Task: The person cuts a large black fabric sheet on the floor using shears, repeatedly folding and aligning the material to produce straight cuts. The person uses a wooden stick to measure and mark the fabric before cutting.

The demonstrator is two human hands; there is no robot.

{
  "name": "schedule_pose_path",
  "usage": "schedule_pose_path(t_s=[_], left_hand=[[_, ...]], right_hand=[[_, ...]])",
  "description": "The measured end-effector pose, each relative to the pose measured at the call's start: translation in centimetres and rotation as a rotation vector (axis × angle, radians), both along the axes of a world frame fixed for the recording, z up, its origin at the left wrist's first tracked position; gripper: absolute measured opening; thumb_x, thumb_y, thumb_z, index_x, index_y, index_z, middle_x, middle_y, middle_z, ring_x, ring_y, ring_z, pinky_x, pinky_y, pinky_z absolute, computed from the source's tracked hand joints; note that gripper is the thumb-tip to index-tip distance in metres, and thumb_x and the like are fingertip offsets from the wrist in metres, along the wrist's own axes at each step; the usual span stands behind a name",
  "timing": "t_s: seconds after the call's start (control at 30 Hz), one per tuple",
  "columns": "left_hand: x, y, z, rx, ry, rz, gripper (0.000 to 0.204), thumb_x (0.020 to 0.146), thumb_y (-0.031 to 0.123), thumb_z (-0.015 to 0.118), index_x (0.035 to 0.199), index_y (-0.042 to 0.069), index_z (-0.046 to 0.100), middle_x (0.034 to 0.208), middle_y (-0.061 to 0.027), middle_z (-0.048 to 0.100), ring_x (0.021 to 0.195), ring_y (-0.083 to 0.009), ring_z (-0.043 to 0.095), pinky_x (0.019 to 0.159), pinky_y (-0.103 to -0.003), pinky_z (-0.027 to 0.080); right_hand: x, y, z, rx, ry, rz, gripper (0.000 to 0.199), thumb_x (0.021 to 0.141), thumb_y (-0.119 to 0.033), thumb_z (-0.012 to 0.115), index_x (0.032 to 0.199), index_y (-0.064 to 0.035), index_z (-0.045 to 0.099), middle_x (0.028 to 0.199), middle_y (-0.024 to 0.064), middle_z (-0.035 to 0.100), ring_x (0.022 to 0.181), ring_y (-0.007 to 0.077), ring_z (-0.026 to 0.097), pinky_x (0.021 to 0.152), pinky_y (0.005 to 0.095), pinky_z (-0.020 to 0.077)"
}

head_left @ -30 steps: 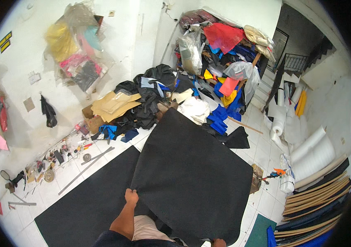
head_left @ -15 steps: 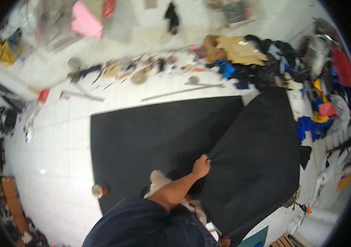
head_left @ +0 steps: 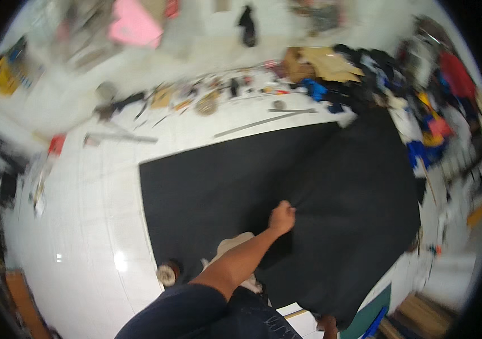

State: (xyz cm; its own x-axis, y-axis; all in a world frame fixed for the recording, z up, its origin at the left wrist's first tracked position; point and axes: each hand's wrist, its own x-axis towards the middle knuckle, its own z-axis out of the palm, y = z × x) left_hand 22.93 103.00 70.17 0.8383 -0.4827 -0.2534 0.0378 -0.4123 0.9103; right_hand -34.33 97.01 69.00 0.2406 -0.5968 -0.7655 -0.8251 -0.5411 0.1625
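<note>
Black sheeting [head_left: 359, 209] spans centre to 3 o'clock, its 1 o'clock corner near the scrap pile [head_left: 393, 79]. Left hand [head_left: 282, 218], near centre, is clamped on the raised part's edge. Right hand [head_left: 326, 325] is at the 5 o'clock edge; grip cannot be told. White tiled floor [head_left: 83, 226] stretches out at 9 o'clock. Round spool [head_left: 167, 273] sits at the 8 o'clock edge. Grey strip [head_left: 263, 122] lies just beyond the 12 o'clock edge.
</note>
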Motion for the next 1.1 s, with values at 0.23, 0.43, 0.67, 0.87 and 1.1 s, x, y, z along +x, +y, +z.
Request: schedule_pose_path(t_s=[0.23,0.43,0.67,0.87,1.1], left_hand=[[6.7,12.6,-1.9,-0.060,0.007,-0.092,0.018,0.092,0.015,0.061,0.090,0.000,0.052,0.074,-0.0151,0.063,0.065,-0.0260,0.062,0.065,-0.041,0.052],[12.2,23.8,0.8,-0.015,0.131,-0.201,0.014,0.096,0.009,0.055,0.094,-0.001,0.047,0.073,-0.0110,0.058,0.057,-0.0191,0.063,0.053,-0.032,0.053],[19.3,38.3,1.3,-0.034,0.260,-0.194,0.012,0.097,0.007,0.054,0.096,-0.001,0.046,0.071,-0.0101,0.056,0.051,-0.0164,0.060,0.049,-0.029,0.051],[20.0,49.2,-0.5,0.004,0.225,-0.192,0.014,0.097,0.008,0.055,0.092,0.000,0.045,0.071,-0.0091,0.055,0.048,-0.0165,0.058,0.044,-0.030,0.050],[17.6,60.4,1.2,-0.054,0.156,-0.236,0.016,0.097,0.008,0.054,0.089,0.006,0.040,0.068,-0.0065,0.052,0.046,-0.0139,0.055,0.042,-0.028,0.048]], right_hand=[[10.3,19.5,1.9,-0.473,-0.261,-0.332,0.017,0.080,-0.022,0.066,0.085,-0.0064,0.070,0.087,0.0209,0.069,0.079,0.0409,0.067,0.074,0.0491,0.0552],[19.1,34.0,3.7,-0.673,-0.273,-0.510,0.011,0.075,-0.015,0.064,0.083,-0.0124,0.070,0.082,0.0157,0.070,0.080,0.0340,0.069,0.077,0.0483,0.0495],[26.2,48.3,8.1,-0.563,-0.274,-0.678,0.029,0.075,-0.012,0.059,0.100,-0.0167,0.074,0.095,0.0127,0.073,0.093,0.0295,0.070,0.092,0.0462,0.0479],[24.2,58.7,7.3,-0.477,-0.169,-0.609,0.021,0.084,-0.027,0.060,0.097,-0.0211,0.075,0.088,0.0115,0.073,0.084,0.0347,0.070,0.079,0.0467,0.0559],[20.2,71.8,5.3,-0.431,-0.192,-0.645,0.019,0.082,-0.023,0.060,0.093,-0.0193,0.075,0.090,0.0109,0.073,0.085,0.0321,0.071,0.079,0.0450,0.0566]])
